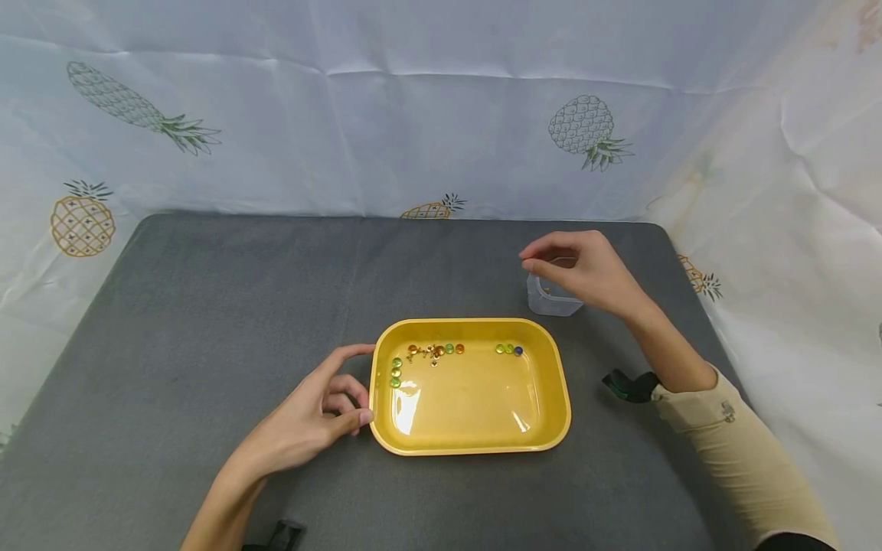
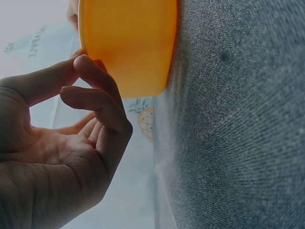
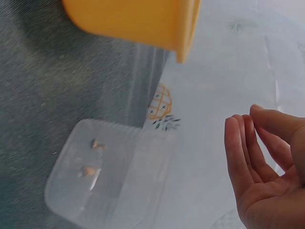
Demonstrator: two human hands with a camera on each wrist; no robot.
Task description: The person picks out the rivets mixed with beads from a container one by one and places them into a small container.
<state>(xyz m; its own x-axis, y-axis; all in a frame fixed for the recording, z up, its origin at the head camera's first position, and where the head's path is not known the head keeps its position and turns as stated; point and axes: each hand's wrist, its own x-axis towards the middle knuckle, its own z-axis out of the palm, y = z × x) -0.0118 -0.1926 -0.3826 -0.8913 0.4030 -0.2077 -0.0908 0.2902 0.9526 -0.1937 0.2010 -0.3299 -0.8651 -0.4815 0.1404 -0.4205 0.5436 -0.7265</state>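
At the left rim of the yellow tray (image 1: 468, 413), my left hand (image 1: 310, 413) holds the edge, index finger and thumb on it. Green, amber and blue glass beads (image 1: 509, 349) and small gold charms (image 1: 425, 351) line the tray's back and left sides. My right hand (image 1: 586, 268) is raised over a small clear plastic container (image 1: 551, 304), thumb and fingertips close together. Inside this container, two small gold-coloured pieces (image 3: 90, 170) show in the right wrist view. I cannot tell whether the right fingertips hold something tiny.
Grey cloth covers the table (image 1: 241, 306). Behind and beside it hangs a pale curtain (image 1: 413, 138) printed with pineapples. The container stands behind the tray's back right corner. A black strap (image 1: 630, 386) hangs at the right wrist.
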